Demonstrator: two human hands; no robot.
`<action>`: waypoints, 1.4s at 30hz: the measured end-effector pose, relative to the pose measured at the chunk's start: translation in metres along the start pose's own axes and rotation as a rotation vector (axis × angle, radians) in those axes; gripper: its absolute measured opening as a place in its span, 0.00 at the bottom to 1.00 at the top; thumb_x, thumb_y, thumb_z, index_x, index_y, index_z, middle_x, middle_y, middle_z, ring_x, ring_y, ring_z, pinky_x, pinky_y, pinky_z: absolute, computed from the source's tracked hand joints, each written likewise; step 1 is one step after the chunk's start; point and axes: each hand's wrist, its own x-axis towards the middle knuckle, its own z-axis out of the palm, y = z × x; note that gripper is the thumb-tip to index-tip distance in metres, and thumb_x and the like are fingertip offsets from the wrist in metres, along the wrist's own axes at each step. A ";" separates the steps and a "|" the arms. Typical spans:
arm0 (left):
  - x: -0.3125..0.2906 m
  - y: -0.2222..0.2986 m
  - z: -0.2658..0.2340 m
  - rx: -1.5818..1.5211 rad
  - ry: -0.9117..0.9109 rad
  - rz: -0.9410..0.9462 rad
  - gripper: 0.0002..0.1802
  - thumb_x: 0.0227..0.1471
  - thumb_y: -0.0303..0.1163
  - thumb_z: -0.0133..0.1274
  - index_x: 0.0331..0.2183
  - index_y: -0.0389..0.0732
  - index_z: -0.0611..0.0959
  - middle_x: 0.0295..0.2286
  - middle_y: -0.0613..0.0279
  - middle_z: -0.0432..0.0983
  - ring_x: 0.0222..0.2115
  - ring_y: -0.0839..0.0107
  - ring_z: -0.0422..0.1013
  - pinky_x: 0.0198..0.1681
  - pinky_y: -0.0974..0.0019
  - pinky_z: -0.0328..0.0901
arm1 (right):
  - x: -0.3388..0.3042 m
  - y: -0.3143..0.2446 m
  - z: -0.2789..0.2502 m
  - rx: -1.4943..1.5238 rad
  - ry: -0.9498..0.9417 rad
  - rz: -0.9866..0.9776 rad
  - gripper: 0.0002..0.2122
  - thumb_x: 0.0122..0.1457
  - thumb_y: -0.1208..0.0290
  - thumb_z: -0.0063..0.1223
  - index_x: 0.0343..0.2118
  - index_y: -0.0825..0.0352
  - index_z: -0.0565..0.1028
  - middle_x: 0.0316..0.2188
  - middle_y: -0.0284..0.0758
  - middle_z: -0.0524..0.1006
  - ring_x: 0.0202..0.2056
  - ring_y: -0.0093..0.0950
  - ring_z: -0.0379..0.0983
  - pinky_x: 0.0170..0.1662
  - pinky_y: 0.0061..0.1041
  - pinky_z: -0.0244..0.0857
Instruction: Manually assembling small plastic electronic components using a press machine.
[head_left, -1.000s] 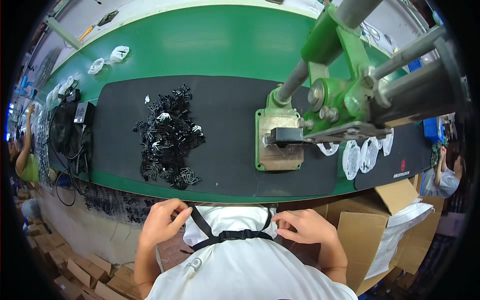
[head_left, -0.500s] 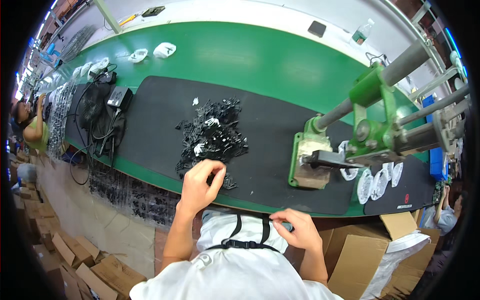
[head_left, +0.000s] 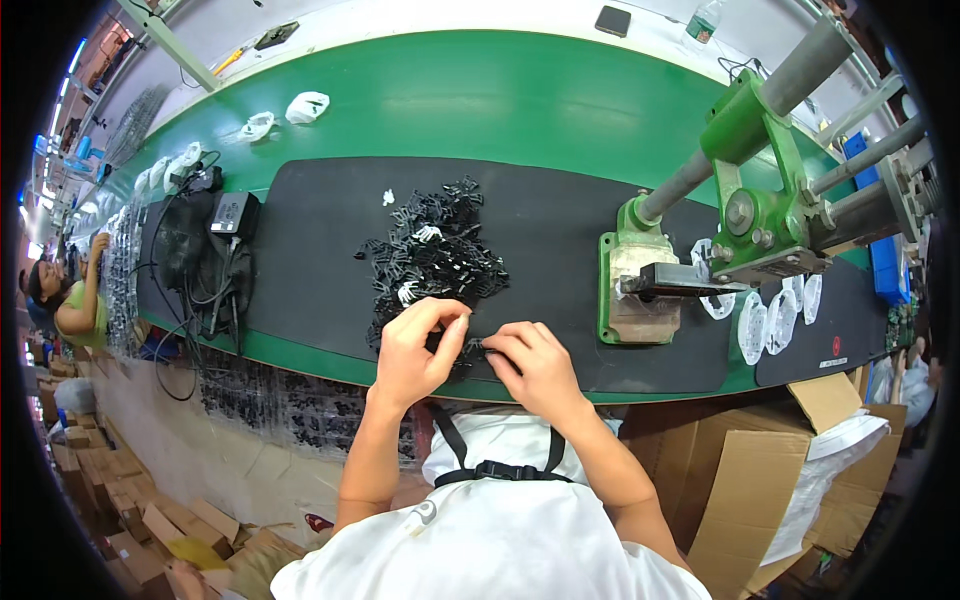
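Observation:
A heap of small black plastic parts [head_left: 440, 250], with a few white pieces among them, lies on the black mat [head_left: 570, 230]. At its near edge my left hand [head_left: 420, 345] is closed, thumb and forefinger tips pressed together; whatever they pinch is too small to make out. Just to its right, my right hand [head_left: 537, 368] is closed too, with a small black plastic part [head_left: 487, 348] at its fingertips. The fingertips of both hands are close together but apart. To the right stands a green hand press [head_left: 745, 190], its dark bar reaching over the base.
Clear plastic rings [head_left: 752, 328] lie right of the press. A black adapter [head_left: 235, 214] and tangled cables sit at the left. White bundles [head_left: 307, 107], a phone [head_left: 613, 19] and a bottle [head_left: 702, 22] are farther back. An open carton [head_left: 745, 490] stands at the lower right.
My right hand has come up from my lap, over the table's edge, to beside my left hand. My left hand has shifted slightly right. The whole view has shifted a little.

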 end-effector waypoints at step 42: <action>-0.002 0.067 0.144 -0.694 -0.621 -0.016 0.35 0.47 0.27 0.61 0.56 0.36 0.65 0.54 0.50 0.64 0.48 0.62 0.69 0.43 0.64 0.71 | -0.144 0.004 -0.188 0.475 0.695 0.528 0.07 0.54 0.90 0.52 0.36 0.76 0.75 0.42 0.45 0.74 0.40 0.27 0.74 0.45 0.24 0.69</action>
